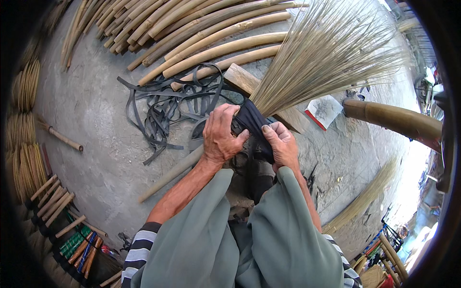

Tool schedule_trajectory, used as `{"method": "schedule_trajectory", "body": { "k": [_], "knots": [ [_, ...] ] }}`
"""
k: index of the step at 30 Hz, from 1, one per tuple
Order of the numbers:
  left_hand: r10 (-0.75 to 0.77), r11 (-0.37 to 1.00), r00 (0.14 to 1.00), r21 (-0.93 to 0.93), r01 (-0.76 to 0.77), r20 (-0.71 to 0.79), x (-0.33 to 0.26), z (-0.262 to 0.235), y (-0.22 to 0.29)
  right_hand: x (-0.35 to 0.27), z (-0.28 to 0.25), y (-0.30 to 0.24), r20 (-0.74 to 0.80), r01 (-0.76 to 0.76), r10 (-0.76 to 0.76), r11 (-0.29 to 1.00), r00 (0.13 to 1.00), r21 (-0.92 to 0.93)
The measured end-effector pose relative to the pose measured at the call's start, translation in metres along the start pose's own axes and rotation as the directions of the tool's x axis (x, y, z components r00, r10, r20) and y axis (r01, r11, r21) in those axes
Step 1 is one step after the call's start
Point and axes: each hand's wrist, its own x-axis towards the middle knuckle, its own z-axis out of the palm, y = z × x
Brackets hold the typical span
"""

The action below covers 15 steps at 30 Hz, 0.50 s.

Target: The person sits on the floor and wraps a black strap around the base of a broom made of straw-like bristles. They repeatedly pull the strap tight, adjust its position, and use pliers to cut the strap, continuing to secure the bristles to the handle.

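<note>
A grass broom head [331,57] fans out toward the far right, its narrow neck wrapped in a black sleeve-like covering [253,117]. My left hand [221,134] curls over the near left side of this black covering, fingers bent and thumb pointing across it. On its right side, my right hand [283,144] pinches the covering between thumb and fingers. Below my left wrist a pale round stick [170,177] slants out in line with the broom; my hand hides whether they join. Under the neck lies a wooden block [290,117].
Dark flat strips [161,113] lie tangled left of my hands. Bamboo poles [211,41] are piled at the far side. A thick bamboo pole [394,117] juts in from the right, beside a red-edged white packet [324,111]. Broom bundles [26,168] line the left.
</note>
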Motion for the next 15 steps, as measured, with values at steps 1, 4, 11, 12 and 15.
{"method": "schedule_trajectory", "body": {
  "k": [1,4,11,12,15],
  "knots": [
    [0.035,0.999,0.999,0.008,-0.035,-0.006,-0.001,-0.001,-0.001,-0.002,0.000,0.001,0.029,0.013,-0.014,0.999,0.999,0.033],
    [0.126,0.992,0.990,0.003,-0.126,-0.064,-0.003,-0.003,-0.007,-0.004,0.000,0.001,0.022,0.019,-0.021,0.997,1.000,0.073],
    [0.111,0.987,0.983,-0.100,-0.126,-0.148,-0.011,-0.006,-0.021,0.003,-0.022,-0.005,0.044,0.029,-0.025,0.996,0.999,-0.081],
    [0.115,0.987,0.985,-0.099,-0.128,-0.132,-0.012,-0.006,-0.021,0.005,-0.022,-0.004,0.051,0.016,-0.012,0.996,0.999,-0.092],
    [0.092,0.989,0.989,-0.102,-0.104,-0.114,-0.014,-0.007,-0.020,0.005,-0.025,-0.002,0.066,0.045,-0.040,0.996,0.997,-0.077]
  ]
}}
